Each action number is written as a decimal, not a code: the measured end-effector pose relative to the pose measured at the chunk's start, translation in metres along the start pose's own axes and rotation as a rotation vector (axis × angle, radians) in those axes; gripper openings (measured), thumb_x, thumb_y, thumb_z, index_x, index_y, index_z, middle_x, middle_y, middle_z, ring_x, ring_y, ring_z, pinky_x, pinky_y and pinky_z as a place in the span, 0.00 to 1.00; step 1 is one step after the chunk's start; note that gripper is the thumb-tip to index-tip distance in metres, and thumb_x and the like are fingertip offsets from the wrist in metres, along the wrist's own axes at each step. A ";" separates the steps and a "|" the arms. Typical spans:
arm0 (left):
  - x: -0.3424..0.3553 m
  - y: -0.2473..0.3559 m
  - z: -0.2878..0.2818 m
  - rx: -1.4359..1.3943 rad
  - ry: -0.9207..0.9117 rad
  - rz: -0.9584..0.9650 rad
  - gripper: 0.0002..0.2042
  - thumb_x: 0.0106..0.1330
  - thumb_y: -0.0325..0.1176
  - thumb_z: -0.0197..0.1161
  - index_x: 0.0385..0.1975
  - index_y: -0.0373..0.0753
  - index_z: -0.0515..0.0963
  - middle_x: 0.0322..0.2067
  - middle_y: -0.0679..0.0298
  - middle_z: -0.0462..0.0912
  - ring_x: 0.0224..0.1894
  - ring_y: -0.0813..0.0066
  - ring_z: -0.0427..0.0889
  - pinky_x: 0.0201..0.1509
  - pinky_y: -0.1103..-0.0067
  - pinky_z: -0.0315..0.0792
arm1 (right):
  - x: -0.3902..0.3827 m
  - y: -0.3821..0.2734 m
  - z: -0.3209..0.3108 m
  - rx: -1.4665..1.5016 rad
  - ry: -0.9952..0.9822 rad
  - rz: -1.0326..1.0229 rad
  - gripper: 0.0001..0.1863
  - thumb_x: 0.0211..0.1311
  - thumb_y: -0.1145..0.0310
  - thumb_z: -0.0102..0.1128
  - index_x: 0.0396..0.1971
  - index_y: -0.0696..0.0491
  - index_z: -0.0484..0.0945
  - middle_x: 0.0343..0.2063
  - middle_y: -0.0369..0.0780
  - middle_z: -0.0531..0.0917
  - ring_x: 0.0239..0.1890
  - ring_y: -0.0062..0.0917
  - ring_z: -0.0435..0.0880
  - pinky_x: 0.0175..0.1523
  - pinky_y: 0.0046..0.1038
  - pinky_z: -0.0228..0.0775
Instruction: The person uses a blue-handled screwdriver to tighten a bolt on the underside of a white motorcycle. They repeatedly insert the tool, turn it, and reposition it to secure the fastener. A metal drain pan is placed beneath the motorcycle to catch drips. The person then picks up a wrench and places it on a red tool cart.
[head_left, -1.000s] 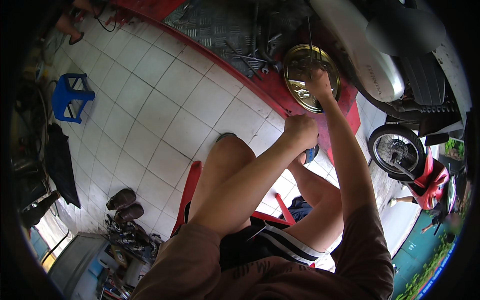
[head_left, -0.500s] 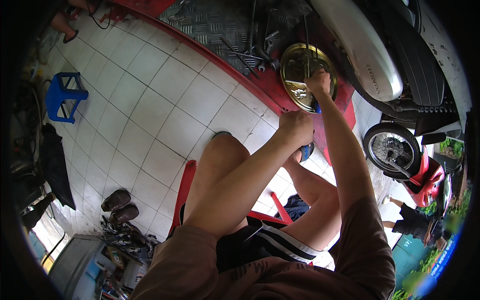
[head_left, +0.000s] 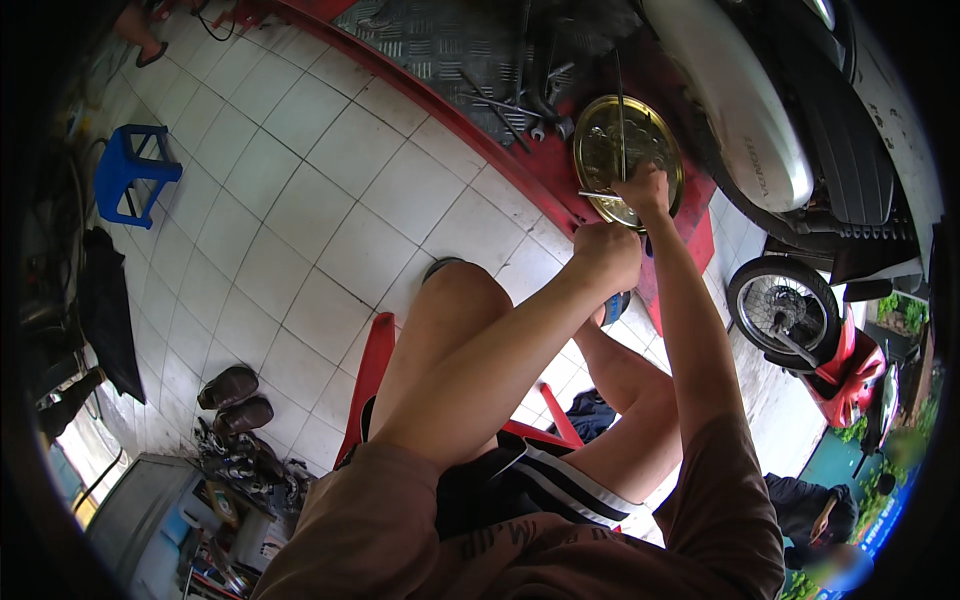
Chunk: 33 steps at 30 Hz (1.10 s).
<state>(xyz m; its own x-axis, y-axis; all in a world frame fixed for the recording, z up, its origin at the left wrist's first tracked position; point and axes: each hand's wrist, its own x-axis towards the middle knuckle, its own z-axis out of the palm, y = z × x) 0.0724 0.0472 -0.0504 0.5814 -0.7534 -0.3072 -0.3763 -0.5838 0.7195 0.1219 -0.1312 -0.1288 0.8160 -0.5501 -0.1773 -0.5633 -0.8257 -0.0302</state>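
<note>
My right hand [head_left: 643, 190] is closed round a T-handle wrench [head_left: 623, 140]. Its light crossbar sticks out to the left of my fingers, and its thin shaft points away over a round gold-coloured tray [head_left: 580, 150] with a shiny inside. Just nearer than the tray, my left hand [head_left: 608, 252] makes a fist at the edge of the red platform [head_left: 672, 262]. Whatever that fist holds, if anything, is hidden by its back. Something dark blue shows between the two hands, too small to name.
Several wrenches and rods [head_left: 510, 108] lie on the dark tread-plate left of the tray. A motorbike with a silver exhaust cover [head_left: 750, 110] stands at the right. A blue stool [head_left: 135, 175] and brown shoes [head_left: 243, 412] are on the tiled floor. Another person [head_left: 810, 508] is at lower right.
The whole view has shifted slightly, so the tray and both hands sit a little lower and further right. The wrench stays in my right hand. The person at lower right has moved nearer the lower edge.
</note>
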 end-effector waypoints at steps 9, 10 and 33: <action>-0.005 -0.025 -0.032 -0.089 0.306 -0.157 0.14 0.59 0.40 0.61 0.32 0.33 0.79 0.30 0.48 0.82 0.37 0.54 0.83 0.41 0.64 0.77 | -0.116 0.012 -0.069 0.405 0.010 -0.387 0.12 0.46 0.70 0.65 0.32 0.59 0.81 0.28 0.48 0.84 0.32 0.37 0.86 0.39 0.31 0.78; -0.003 -0.026 -0.032 -0.078 0.326 -0.170 0.14 0.59 0.39 0.60 0.32 0.32 0.78 0.29 0.48 0.82 0.36 0.53 0.83 0.41 0.63 0.76 | -0.132 0.016 -0.075 0.475 -0.033 -0.335 0.12 0.46 0.70 0.66 0.32 0.59 0.81 0.27 0.47 0.84 0.32 0.36 0.86 0.39 0.30 0.78; 0.119 -0.133 -0.102 0.278 0.636 -0.615 0.18 0.55 0.46 0.67 0.36 0.37 0.82 0.40 0.50 0.82 0.48 0.55 0.80 0.51 0.68 0.74 | -0.148 0.051 -0.070 0.797 0.043 -0.352 0.09 0.49 0.71 0.64 0.28 0.60 0.81 0.21 0.49 0.82 0.27 0.40 0.84 0.36 0.35 0.76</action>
<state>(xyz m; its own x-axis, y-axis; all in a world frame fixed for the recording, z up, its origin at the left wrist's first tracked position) 0.2652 0.0663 -0.1195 0.9915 -0.0271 -0.1271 0.0183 -0.9393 0.3427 -0.0185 -0.1000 -0.0353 0.9550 -0.2965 0.0084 -0.1871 -0.6241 -0.7586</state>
